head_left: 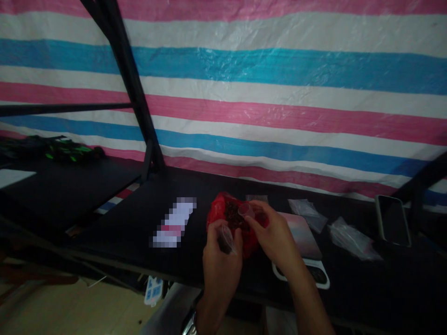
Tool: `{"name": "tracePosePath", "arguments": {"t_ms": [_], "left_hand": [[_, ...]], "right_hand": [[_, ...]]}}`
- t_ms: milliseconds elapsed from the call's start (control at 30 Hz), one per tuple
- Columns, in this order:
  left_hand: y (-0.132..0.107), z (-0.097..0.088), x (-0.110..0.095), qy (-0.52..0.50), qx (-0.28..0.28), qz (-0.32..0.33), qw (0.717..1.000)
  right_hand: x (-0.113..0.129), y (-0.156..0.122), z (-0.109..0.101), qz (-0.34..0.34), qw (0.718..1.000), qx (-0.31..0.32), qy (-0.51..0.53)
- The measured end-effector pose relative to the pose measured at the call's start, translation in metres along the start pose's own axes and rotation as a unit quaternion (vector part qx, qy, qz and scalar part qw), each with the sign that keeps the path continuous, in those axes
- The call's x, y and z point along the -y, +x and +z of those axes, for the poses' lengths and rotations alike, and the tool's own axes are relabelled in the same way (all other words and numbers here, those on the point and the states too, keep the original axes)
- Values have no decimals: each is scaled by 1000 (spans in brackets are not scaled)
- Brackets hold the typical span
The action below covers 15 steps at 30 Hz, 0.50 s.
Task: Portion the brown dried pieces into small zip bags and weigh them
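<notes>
A red plastic bag [218, 211] full of small dark pieces lies open on the black table [115, 228]. My left hand [220, 263] is closed on a small clear plastic pouch [226, 238] just in front of the red bag. My right hand [274, 235] pinches a small clear cup [246, 210] and holds it over the dark pieces in the bag. Both hands are close together at the near edge of the table.
A small scale [303, 242] with a pinkish platform sits under my right wrist. Clear pouches [349, 238] lie to its right, and a phone [393, 219] beyond them. A blurred white item [174, 221] lies left of the bag. A striped tarp [279, 83] hangs behind.
</notes>
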<state>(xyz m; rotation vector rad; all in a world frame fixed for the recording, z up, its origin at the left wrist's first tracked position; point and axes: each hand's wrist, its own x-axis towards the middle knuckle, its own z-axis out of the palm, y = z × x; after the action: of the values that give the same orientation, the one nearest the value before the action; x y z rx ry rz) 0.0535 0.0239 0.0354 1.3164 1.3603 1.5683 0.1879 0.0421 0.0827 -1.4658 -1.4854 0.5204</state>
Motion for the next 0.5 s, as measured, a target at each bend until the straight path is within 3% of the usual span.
{"name": "tracePosePath", "arguments": {"t_ms": [133,233,300,400,500], "left_hand": [[-1,1,5,-23,-22,18,999],[-6,0,7,-48,-4,56,997],[-10,-2,8,-51,10,94,994],[-17,-6,9,-52,48,125,990],[-20,-6,6,-94,68,106,988]], "right_hand": [[12,-6,4,-36,998,3,-41],[33,-19,-7,-15,990,134,29],[43,-26,-15,12,982,183,55],[46,-27,-24,16,988,143,55],[39,-25,-34,15,991,112,65]]}}
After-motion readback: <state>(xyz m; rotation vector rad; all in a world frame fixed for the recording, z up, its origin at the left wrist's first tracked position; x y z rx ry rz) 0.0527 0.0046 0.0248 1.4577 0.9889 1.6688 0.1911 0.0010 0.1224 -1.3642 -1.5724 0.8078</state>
